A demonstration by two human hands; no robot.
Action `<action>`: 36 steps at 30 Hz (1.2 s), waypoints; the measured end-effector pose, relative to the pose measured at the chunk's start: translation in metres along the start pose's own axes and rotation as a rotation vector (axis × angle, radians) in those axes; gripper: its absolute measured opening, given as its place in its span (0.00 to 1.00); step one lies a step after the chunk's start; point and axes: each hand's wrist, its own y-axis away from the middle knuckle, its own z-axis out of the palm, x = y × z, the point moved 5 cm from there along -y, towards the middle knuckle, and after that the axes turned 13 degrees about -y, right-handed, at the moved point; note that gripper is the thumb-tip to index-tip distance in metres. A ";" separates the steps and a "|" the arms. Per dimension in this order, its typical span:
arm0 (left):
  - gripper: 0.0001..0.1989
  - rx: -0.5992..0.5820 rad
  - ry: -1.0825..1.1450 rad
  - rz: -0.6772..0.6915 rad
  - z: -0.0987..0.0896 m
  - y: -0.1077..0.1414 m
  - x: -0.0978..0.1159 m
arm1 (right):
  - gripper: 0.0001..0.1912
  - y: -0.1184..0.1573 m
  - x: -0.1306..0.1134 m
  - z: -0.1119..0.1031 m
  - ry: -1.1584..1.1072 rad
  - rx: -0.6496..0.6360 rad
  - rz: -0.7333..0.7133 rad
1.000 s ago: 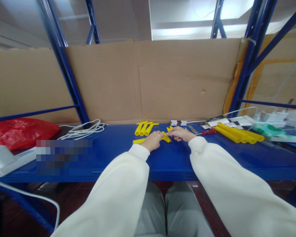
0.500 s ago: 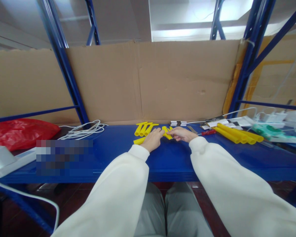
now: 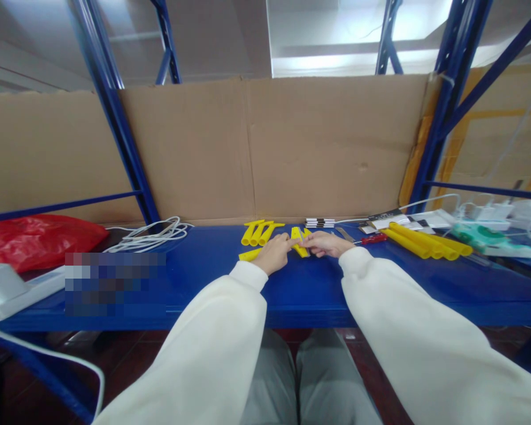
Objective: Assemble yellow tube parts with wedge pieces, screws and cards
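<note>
My left hand [image 3: 274, 252] is closed over a yellow T-shaped plastic handle [image 3: 250, 255], which lies sideways on the blue shelf. Its round tube sticks out on the left of the hand, and the flat crosspiece [image 3: 297, 235] shows beyond the fingertips. My right hand [image 3: 327, 244] pinches at the crosspiece's right side, where a thin greyish edge shows; what its fingers hold is too small to make out. Behind my left hand lie several similar yellow T-shaped pieces. A red-handled screwdriver [image 3: 374, 238] rests to the right of my right hand.
Several yellow tubes [image 3: 429, 242] lie on the right of the blue shelf [image 3: 310, 292]. Small black-and-white packs [image 3: 320, 223] sit against the cardboard [image 3: 318, 147]. A coiled white cable [image 3: 153, 233], a red plastic bag [image 3: 44, 239] and a white power strip [image 3: 30, 289] are on the left.
My left fingertips have shifted slightly over the crosspiece, and more of it shows between my hands, with a greyish edge visible. Otherwise little has moved.
</note>
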 end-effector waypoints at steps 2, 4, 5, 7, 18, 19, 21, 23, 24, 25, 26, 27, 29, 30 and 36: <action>0.24 -0.010 -0.003 -0.002 -0.001 0.001 0.001 | 0.17 0.000 0.000 -0.002 -0.007 -0.013 0.029; 0.24 -0.013 0.004 0.006 -0.001 0.001 0.002 | 0.17 0.000 0.000 -0.006 -0.028 -0.013 0.049; 0.24 -0.016 0.009 0.019 -0.001 0.001 0.003 | 0.17 0.000 -0.001 -0.008 -0.040 -0.005 0.050; 0.23 -0.023 0.024 0.053 -0.002 0.001 0.006 | 0.16 -0.001 -0.002 -0.012 -0.067 0.024 0.037; 0.19 -0.006 0.059 0.059 -0.009 0.004 0.009 | 0.14 -0.002 0.001 -0.010 -0.097 0.067 0.007; 0.19 -0.004 0.055 0.062 -0.009 0.004 0.009 | 0.14 -0.001 0.001 -0.010 -0.095 0.070 0.005; 0.21 -0.008 0.047 0.072 -0.009 0.005 0.010 | 0.15 -0.001 0.000 -0.010 -0.091 0.071 0.000; 0.22 -0.017 0.038 0.081 -0.009 0.005 0.010 | 0.15 -0.001 0.000 -0.009 -0.088 0.071 -0.004; 0.22 -0.023 0.034 0.082 -0.009 0.005 0.011 | 0.15 -0.001 0.001 -0.009 -0.086 0.073 -0.003; 0.23 -0.030 0.029 0.082 -0.010 0.005 0.011 | 0.15 0.000 0.001 -0.009 -0.085 0.077 -0.001; 0.23 -0.039 0.022 0.080 -0.010 0.005 0.011 | 0.15 0.000 0.001 -0.009 -0.084 0.083 0.003; 0.22 -0.048 0.015 0.077 -0.010 0.005 0.011 | 0.15 0.000 0.001 -0.009 -0.085 0.087 0.007; 0.22 -0.065 -0.001 0.073 -0.011 0.005 0.011 | 0.15 0.001 0.001 -0.008 -0.089 0.094 0.017; 0.22 -0.069 -0.008 0.073 -0.011 0.005 0.011 | 0.15 0.002 0.000 -0.007 -0.095 0.099 0.021; 0.22 -0.032 -0.026 0.083 -0.015 0.008 0.015 | 0.16 0.008 -0.004 -0.002 -0.146 0.112 0.019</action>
